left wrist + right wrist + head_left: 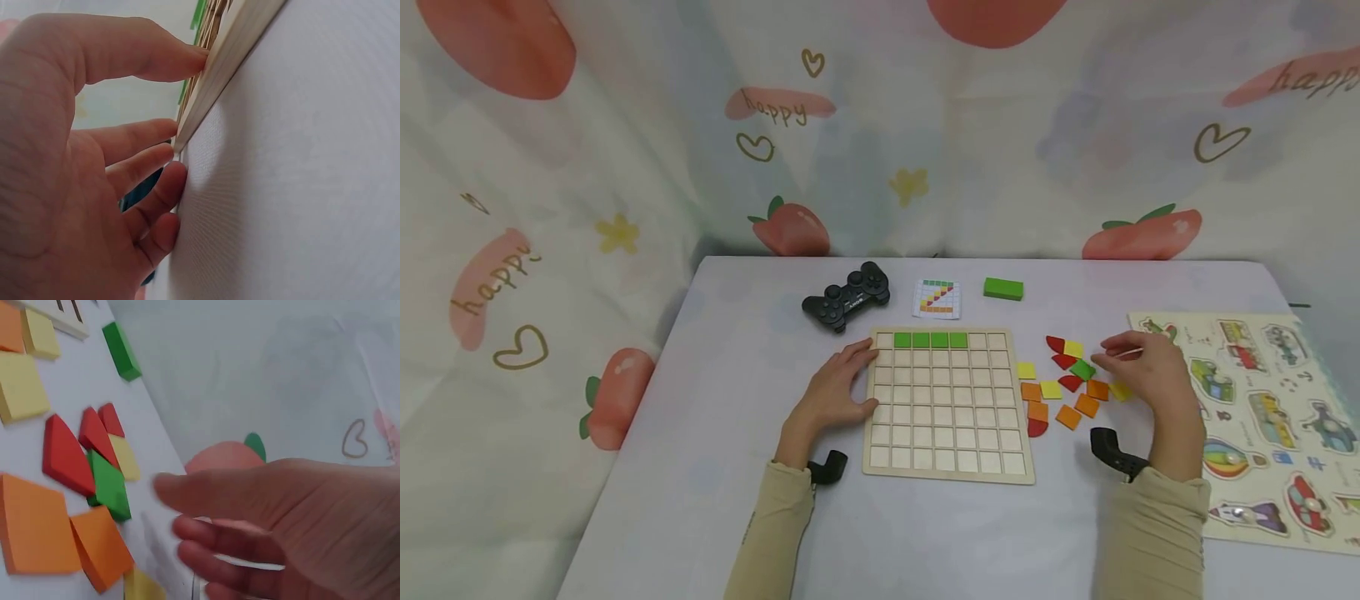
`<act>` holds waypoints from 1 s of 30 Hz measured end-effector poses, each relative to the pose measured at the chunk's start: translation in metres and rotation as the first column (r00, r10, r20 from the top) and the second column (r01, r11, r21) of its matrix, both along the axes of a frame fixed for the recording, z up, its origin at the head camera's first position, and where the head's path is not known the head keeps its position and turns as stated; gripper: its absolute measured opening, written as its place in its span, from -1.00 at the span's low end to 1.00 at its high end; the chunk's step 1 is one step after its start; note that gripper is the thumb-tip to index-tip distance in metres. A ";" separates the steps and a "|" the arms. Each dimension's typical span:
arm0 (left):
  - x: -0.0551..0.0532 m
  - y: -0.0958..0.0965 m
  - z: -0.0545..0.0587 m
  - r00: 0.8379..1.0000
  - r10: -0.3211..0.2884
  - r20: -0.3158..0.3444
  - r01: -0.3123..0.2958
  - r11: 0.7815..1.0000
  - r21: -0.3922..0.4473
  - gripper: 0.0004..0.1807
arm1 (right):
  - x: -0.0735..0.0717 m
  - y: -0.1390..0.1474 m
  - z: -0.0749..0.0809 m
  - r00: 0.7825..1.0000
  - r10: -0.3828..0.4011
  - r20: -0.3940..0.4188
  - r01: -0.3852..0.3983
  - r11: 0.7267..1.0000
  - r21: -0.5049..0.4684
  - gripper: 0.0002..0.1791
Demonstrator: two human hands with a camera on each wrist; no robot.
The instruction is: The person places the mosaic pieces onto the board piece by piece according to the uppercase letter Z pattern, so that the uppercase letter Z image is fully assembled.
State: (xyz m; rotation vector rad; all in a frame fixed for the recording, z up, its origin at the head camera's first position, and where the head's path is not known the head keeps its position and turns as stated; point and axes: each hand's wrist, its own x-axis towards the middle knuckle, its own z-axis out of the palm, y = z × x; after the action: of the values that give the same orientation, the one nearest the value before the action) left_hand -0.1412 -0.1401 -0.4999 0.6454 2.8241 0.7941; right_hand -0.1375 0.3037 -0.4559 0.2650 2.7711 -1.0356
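A wooden grid board (955, 417) lies flat, with several green square tiles (931, 340) side by side in its far row. My left hand (831, 392) touches the board's left edge. In the left wrist view the thumb (178, 62) rests against the rim, and the fingers extend toward the edge and tabletop. Over the right end of the loose tiles hovers my right hand (1150, 367), fingers loosely bent, with nothing visible in its grasp. Nearest to it are a green tile (109, 486), an orange tile (102, 547), a yellow tile (142, 586) and a red rounded tile (67, 453).
Behind the board lie a black game controller (846, 297), a small pattern card (937, 300) and a green block (1003, 288). A picture puzzle board (1243, 379) covers the table's right side, partly behind the right hand. A printed curtain (1000, 167) hangs along the far edge.
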 end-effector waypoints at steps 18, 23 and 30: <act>-0.001 0.001 0.001 1.000 -0.004 0.006 0.004 1.000 0.000 -0.14 | -0.003 -0.004 -0.003 0.984 0.117 0.136 -0.112 0.993 -0.039 -0.57; -0.001 0.002 0.000 1.000 -0.011 0.017 0.012 1.000 -0.024 -0.14 | -0.002 -0.008 0.001 0.989 0.147 0.031 -0.146 0.989 -0.035 -0.66; 0.000 0.001 0.004 1.000 -0.005 0.020 0.006 1.000 -0.026 -0.14 | -0.015 -0.049 -0.008 0.981 0.083 -0.176 -0.106 0.987 -0.121 -0.71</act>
State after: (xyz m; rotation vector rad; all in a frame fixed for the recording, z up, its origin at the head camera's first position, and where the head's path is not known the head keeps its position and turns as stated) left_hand -0.1411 -0.1389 -0.4960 0.6377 2.8082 0.7579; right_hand -0.1522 0.2548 -0.4642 0.0269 2.8155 -1.2626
